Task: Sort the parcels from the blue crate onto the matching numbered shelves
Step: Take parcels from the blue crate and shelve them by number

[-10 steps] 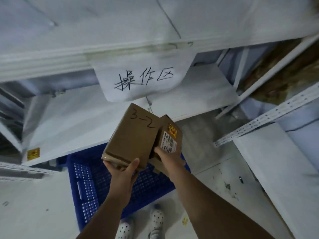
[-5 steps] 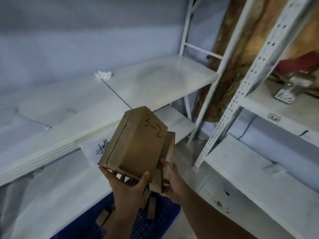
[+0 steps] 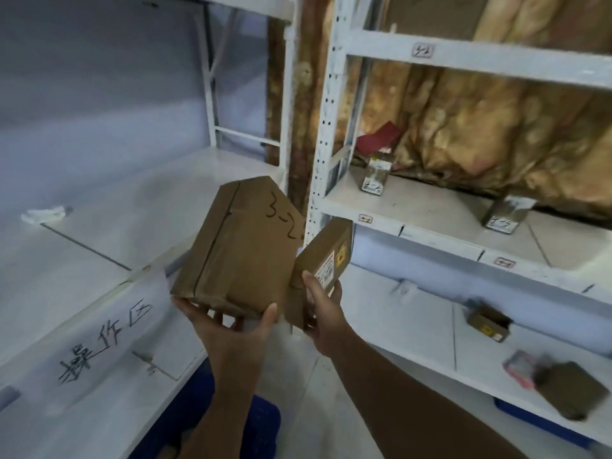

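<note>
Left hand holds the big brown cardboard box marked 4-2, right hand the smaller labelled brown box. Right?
No: in the head view the big brown cardboard box in the left hand reads 3-2, not 4-2. The right hand does hold the smaller labelled brown box.

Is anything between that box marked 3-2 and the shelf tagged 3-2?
Nothing visible: open air lies between the box in the left hand and the tagged shelf; its top is hidden.

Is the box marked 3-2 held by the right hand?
No, the left hand holds the 3-2 box; the right hand grips a smaller box.
</note>
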`<control>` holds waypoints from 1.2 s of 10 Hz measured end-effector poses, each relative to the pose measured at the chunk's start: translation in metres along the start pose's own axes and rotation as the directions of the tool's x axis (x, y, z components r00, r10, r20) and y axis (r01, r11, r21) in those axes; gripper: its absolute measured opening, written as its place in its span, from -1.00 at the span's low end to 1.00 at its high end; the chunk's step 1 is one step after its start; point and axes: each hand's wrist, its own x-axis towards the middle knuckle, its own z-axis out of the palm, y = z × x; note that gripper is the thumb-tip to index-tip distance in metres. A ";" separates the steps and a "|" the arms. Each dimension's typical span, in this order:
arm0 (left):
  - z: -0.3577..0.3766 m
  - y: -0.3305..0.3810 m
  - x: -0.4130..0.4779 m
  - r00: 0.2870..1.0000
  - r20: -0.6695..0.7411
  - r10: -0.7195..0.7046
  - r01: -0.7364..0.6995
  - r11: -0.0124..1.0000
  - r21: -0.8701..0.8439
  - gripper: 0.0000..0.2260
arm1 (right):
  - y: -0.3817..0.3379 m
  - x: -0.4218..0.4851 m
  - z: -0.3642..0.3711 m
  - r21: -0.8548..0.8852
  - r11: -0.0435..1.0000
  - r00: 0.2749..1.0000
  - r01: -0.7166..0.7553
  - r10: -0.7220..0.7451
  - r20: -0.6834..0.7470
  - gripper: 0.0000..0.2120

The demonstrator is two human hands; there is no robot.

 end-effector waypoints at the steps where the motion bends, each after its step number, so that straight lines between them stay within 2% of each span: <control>1: 0.034 0.018 -0.016 0.998 0.058 0.024 -0.023 1.000 -0.018 0.15 | -0.042 -0.002 -0.032 0.058 0.994 0.994 0.094 -0.091 -0.053 -0.13; 2: 0.075 0.038 -0.028 0.996 0.078 0.047 -0.044 0.998 -0.042 0.09 | -0.092 -0.004 -0.061 0.072 0.984 0.980 0.161 -0.150 -0.132 -0.11; 4: 0.182 0.071 -0.061 0.978 0.101 0.183 -0.185 0.983 0.009 0.11 | -0.196 -0.018 -0.135 0.133 0.944 0.944 0.302 -0.277 -0.179 0.25; 5: 0.248 0.072 -0.087 0.978 0.026 0.206 -0.207 0.977 0.045 0.00 | -0.244 -0.022 -0.180 0.117 0.937 0.933 0.329 -0.303 -0.197 0.35; 6: 0.303 0.086 -0.123 0.968 0.033 0.250 -0.251 0.968 0.018 -0.04 | -0.289 -0.034 -0.229 0.167 0.921 0.926 0.352 -0.317 -0.205 0.32; 7: 0.350 0.101 -0.150 0.963 0.030 0.266 -0.265 0.963 -0.039 -0.03 | -0.326 -0.042 -0.266 0.290 0.880 0.924 0.377 -0.335 -0.183 0.25; 8: 0.393 0.123 -0.168 0.961 0.015 0.275 -0.272 0.955 -0.115 0.07 | -0.358 -0.052 -0.290 0.335 0.859 0.921 0.386 -0.342 -0.185 0.37; 9: 0.429 0.146 -0.181 0.964 0.037 0.264 -0.244 0.931 -0.272 0.13 | -0.386 -0.057 -0.308 0.379 0.803 0.887 0.460 -0.390 -0.248 0.40; 10: 0.457 0.157 -0.189 0.956 0.071 0.285 -0.244 0.905 -0.349 0.13 | -0.416 -0.064 -0.324 0.316 0.756 0.810 0.574 -0.469 -0.351 0.44; 11: 0.482 0.160 -0.189 0.953 0.116 0.278 -0.215 0.897 -0.385 0.15 | -0.443 -0.075 -0.343 0.152 0.738 0.718 0.657 -0.551 -0.426 0.36; 12: 0.507 0.161 -0.181 0.943 0.182 0.278 -0.184 0.894 -0.409 0.16 | -0.467 -0.075 -0.359 0.058 0.707 0.643 0.705 -0.603 -0.473 0.15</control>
